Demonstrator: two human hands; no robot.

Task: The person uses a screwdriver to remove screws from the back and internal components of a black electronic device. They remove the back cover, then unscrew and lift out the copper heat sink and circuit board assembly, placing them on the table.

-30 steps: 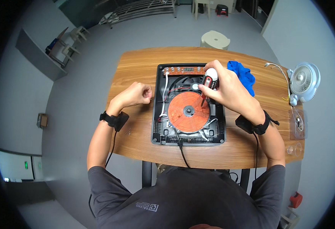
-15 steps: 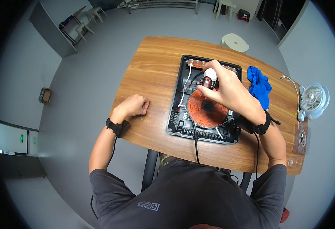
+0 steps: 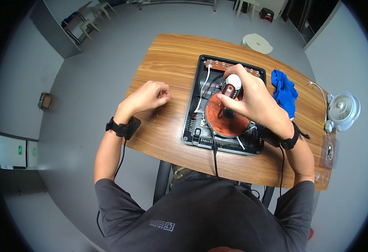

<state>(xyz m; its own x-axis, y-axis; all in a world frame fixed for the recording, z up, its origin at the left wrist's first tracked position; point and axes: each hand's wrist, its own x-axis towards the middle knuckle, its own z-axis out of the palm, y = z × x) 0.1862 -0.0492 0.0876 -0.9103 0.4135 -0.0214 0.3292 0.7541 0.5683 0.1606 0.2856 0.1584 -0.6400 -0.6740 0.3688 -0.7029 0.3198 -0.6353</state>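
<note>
An opened induction cooker (image 3: 191, 130) lies on the wooden table, its round copper coil (image 3: 217, 122) exposed. Over the coil my right hand (image 3: 251, 90) is closed around a white, black and red screwdriver (image 3: 231, 87). The tool tilts, its shaft pointing down at the coil near the dark centre. Whether the tip touches is hard to tell. Left of the cooker, my left hand (image 3: 149, 96) is above the table with fingers curled and thumb pressed in; what they hold, if anything, is hidden. Small metal bits, perhaps screws (image 3: 153, 122), lie below that hand.
A blue cloth (image 3: 284, 92) lies right of the cooker. Beyond it are a small white fan (image 3: 343, 110), a loose cable (image 3: 318, 87) and a clear plastic tray (image 3: 329, 153) at the table's right edge. A black cable (image 3: 216, 161) runs over the front edge.
My left hand has lifted from beside the small metal bits and moved away from me, slightly right. The screwdriver in my right hand has tilted, its shaft now showing left of the coil's centre.
</note>
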